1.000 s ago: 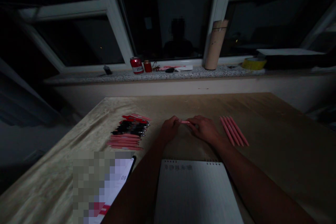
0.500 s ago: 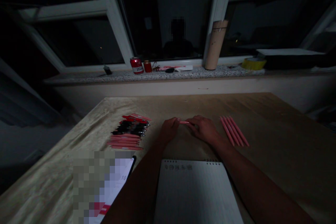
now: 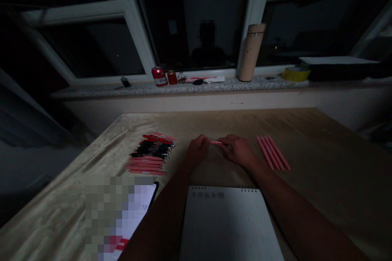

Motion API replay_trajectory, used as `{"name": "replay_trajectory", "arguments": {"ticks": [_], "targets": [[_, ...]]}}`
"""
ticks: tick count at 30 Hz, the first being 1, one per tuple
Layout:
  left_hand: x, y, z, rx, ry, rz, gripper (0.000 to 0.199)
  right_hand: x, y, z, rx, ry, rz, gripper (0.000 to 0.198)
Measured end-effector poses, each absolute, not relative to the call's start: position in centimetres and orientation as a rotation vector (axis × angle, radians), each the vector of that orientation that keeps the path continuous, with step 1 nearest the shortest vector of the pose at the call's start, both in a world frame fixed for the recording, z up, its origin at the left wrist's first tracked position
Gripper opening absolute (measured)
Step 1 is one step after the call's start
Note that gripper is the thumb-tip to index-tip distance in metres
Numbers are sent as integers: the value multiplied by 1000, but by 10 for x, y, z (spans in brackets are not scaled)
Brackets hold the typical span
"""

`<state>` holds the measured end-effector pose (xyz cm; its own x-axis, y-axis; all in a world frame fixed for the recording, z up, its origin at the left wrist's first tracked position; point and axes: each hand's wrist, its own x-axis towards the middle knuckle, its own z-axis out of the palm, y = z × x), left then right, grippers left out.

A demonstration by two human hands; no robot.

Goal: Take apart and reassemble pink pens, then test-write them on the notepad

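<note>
Between my two hands a pink pen lies crosswise, held above the middle of the table. My left hand is closed on its left end. The fingers of my right hand are closed on its right end, and they cover part of it. To the left lies a bunch of pens, some red, some black and some pink. On the right, several pink pens rest side by side in a slanted row. A spiral notepad with faint writing along its top lies below my hands.
A lit phone, partly blurred out, lies by my left forearm on the cloth-covered table. Along the window sill stand a red can, a small red jar, a tall tan cylinder and a yellow tape roll.
Both hands keep hold of the pink pen in nearly the same place. The right fingers have shifted very slightly; the other pens and the notepad have not moved.
</note>
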<state>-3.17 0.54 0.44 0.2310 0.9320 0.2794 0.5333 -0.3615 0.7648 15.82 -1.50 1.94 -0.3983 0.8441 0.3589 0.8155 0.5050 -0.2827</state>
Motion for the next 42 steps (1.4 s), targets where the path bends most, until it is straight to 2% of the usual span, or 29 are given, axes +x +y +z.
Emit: {"name": "replay_trajectory", "arguments": {"ticks": [16,27,42], "targets": [[-30,7,1,2097,1361,983,41,159,-14,17,-1333,-2297,79,33],[-33,7,1,1984,1302,1029,25,159,-13,15,-1356,-2288,60,32],[-31,7,1,2056,1359,987,36,158,-13,16,-1361,-2294,51,33]]}}
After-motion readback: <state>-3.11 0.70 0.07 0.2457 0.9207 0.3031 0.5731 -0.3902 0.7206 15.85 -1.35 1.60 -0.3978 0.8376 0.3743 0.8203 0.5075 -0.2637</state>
